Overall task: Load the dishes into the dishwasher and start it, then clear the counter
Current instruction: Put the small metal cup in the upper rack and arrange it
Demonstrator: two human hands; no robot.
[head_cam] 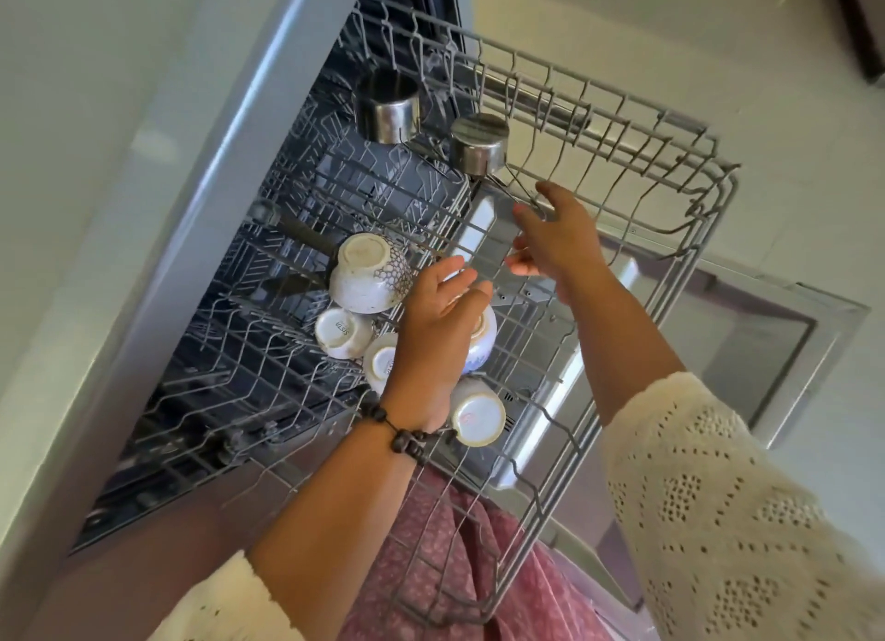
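Note:
The dishwasher's upper rack [670, 238] is pulled out over the open door [747, 353]. Several white cups stand upside down in it: a patterned one [368, 274], two small ones [342, 331] [380, 360] and one nearer me [479, 413]. Two steel tumblers [387, 109] [479, 149] sit upside down at the far end. My left hand [440, 324] lies over a blue-and-white cup [483, 348], fingers stretched out and apart. My right hand [555, 238] hovers with spread fingers at the rack's tines, holding nothing.
The lower rack [230, 353] shows inside the dishwasher tub beneath the upper one. The grey dishwasher frame [158, 238] runs along the left. Pale floor tiles [718, 42] lie beyond the door. My pink skirt [445, 568] is under the rack's near end.

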